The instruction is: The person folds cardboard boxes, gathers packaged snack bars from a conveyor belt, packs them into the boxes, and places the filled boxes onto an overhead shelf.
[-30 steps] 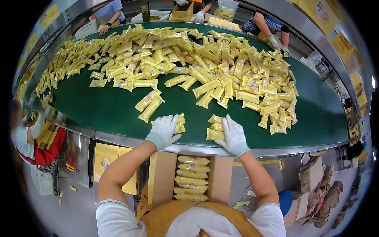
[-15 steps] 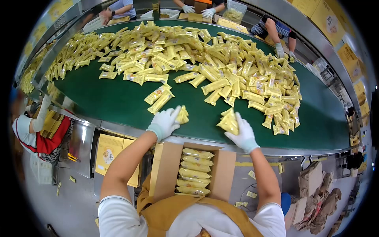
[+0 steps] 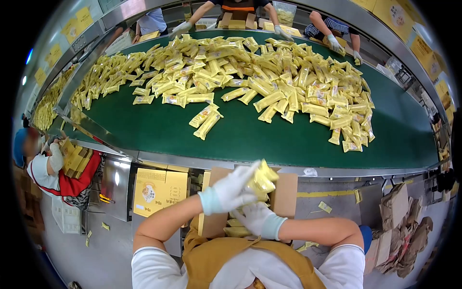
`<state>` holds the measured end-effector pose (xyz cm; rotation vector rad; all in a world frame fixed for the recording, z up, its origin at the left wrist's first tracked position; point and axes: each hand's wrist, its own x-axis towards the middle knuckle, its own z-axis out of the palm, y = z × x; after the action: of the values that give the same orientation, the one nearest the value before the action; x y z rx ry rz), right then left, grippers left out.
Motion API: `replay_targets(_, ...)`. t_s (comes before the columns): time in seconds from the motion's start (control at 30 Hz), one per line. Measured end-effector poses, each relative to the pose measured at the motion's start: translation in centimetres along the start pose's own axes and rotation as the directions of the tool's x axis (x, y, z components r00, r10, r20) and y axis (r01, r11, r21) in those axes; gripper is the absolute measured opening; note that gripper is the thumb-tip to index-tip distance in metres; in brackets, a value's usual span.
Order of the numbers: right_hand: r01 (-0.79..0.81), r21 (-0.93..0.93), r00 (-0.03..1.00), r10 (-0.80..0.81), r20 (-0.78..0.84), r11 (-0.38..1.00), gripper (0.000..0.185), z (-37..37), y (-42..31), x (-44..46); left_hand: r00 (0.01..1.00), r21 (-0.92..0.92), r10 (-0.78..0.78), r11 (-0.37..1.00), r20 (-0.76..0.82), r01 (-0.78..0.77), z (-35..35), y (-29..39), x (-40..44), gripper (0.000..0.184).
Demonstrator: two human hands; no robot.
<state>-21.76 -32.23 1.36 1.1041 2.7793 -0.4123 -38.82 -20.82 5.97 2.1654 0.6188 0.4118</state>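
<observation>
White-gloved, my left hand point(image 3: 233, 189) grips a bunch of yellow packets point(image 3: 263, 180) above the open cardboard box point(image 3: 286, 195). Just below it, at the box's mouth, is my right hand point(image 3: 260, 219), gloved too, with its fingers partly under the packets; whether it holds any of them is hidden. More yellow packets point(image 3: 237, 231) lie inside the box, mostly covered by my hands. Two loose packets point(image 3: 207, 124) rest side by side on the green belt point(image 3: 163, 137), in front of a large heap of packets point(image 3: 269, 77).
Across the belt, co-workers' gloved hands point(image 3: 284, 32) show near the far edge. Another person point(image 3: 48, 168) stands at the left beside flat cartons. A yellow carton point(image 3: 161, 191) is left of the box. Crumpled brown paper point(image 3: 402, 231) lies on the floor at right.
Both hands have moved from the belt to the box, bringing packets along. The far co-worker's arms have spread apart over the belt's edge. The view has shifted slightly.
</observation>
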Motion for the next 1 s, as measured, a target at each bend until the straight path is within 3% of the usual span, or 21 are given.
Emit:
replay_targets(0.07, -0.008, -0.087, 0.991, -0.003, -0.131, 0.996, 0.049, 2.0, -0.7, 0.4, 0.996, 0.172, -0.006, 0.985, 0.094, -0.010, 2.7, -0.7, -0.3, 0.087)
replay_targets(0.2, -0.048, 0.173, 0.994, 0.031, 0.102, 0.984, 0.039, 0.2, 0.1, -1.1, 0.991, 0.474, 0.009, 0.878, 0.130, -0.070, 5.4, -0.6, -1.0, 0.075)
replay_targets(0.23, 0.047, 0.154, 0.997, -0.036, -0.075, 0.987, 0.035, 0.8, 0.4, -2.0, 0.991, 0.495, -0.011, 0.867, 0.133, -0.057, 5.5, -0.1, -1.1, 0.072)
replay_targets(0.33, 0.067, 0.211, 0.996, -0.052, -0.074, 0.975, 0.037, -1.1, 0.5, -4.3, 0.986, 0.522, 0.004, 0.848, 0.167, -0.092, 6.3, -0.3, -1.9, 0.065)
replay_targets(0.37, 0.050, 0.172, 0.984, -0.019, -0.180, 0.984, 0.029, -1.6, 0.1, -4.7, 0.987, 0.502, 0.022, 0.859, 0.158, -0.099, 6.7, -0.4, -2.2, 0.065)
replay_targets(0.43, -0.048, 0.102, 0.992, 0.059, -0.115, 0.994, 0.030, -4.7, -0.1, -5.5, 0.982, 0.503, 0.025, 0.856, 0.185, -0.117, 7.6, 0.0, -2.9, 0.073)
replay_targets(0.47, -0.094, 0.063, 0.991, 0.099, -0.085, 0.994, 0.035, -5.9, 0.3, -5.5, 0.937, 0.569, -0.091, 0.812, 0.338, -0.126, 7.6, 0.8, -3.5, 0.090)
replay_targets(0.5, -0.240, 0.075, 0.929, 0.252, -0.271, 0.968, 0.044, -6.2, 0.9, -5.3, 0.922, 0.583, -0.127, 0.803, 0.366, -0.121, 7.3, 1.5, -3.6, 0.097)
replay_targets(0.57, -0.451, 0.047, 0.776, 0.417, -0.474, 0.891, 0.040, -6.7, 3.8, -4.6, 0.908, 0.602, -0.165, 0.790, 0.386, -0.112, 7.4, 2.0, -3.4, 0.106)
replay_targets(0.6, -0.572, 0.216, 0.670, 0.603, -0.432, 0.791, 0.043, -5.9, 5.7, -4.1, 0.911, 0.610, -0.166, 0.785, 0.378, -0.110, 7.5, 1.9, -3.0, 0.107)
replay_targets(0.63, -0.515, 0.323, 0.513, 0.587, -0.626, 0.794, 0.050, -4.3, 7.2, -3.5, 0.914, 0.618, -0.168, 0.779, 0.369, -0.107, 7.6, 1.9, -2.9, 0.109)
replay_targets(0.67, -0.580, 0.318, 0.516, 0.641, -0.568, 0.750, 0.068, -3.9, 8.4, -2.7, 0.911, 0.623, -0.175, 0.775, 0.374, -0.107, 7.6, 1.9, -2.8, 0.110)
replay_targets(0.73, -0.450, 0.642, 0.625, 0.732, -0.271, 0.621, 0.071, -2.8, 10.1, -0.3, 0.904, 0.638, -0.189, 0.762, 0.385, -0.112, 7.4, 1.9, -2.7, 0.111)
replay_targets(0.8, -0.656, 0.517, 0.664, 0.746, 0.049, 0.550, 0.065, -0.8, 11.6, 1.9, 0.930, 0.605, -0.122, 0.787, 0.348, -0.123, 7.4, 1.5, -3.2, 0.104)
replay_targets(0.83, -0.692, 0.465, 0.651, 0.756, 0.069, 0.553, 0.061, -0.8, 11.7, 1.9, 0.941, 0.590, -0.087, 0.797, 0.328, -0.132, 7.3, 1.3, -3.4, 0.101)
replay_targets(0.93, -0.349, 0.496, 0.775, 0.542, -0.325, 0.795, 0.036, -1.9, 9.4, -0.8, 0.980, 0.331, 0.181, 0.923, 0.077, -0.197, 5.7, 0.2, -4.5, 0.087)
replay_targets(0.97, -0.314, 0.459, 0.743, 0.516, -0.426, 0.831, 0.029, -1.9, 8.8, -1.9, 0.954, 0.226, 0.245, 0.953, -0.174, -0.203, 4.6, 0.0, -5.4, 0.068)
replay_targets(1.0, -0.283, 0.418, 0.704, 0.483, -0.520, 0.863, 0.022, -2.2, 8.3, -3.0, 0.914, 0.148, 0.192, 0.978, -0.357, -0.148, 3.4, -0.4, -6.4, 0.052)
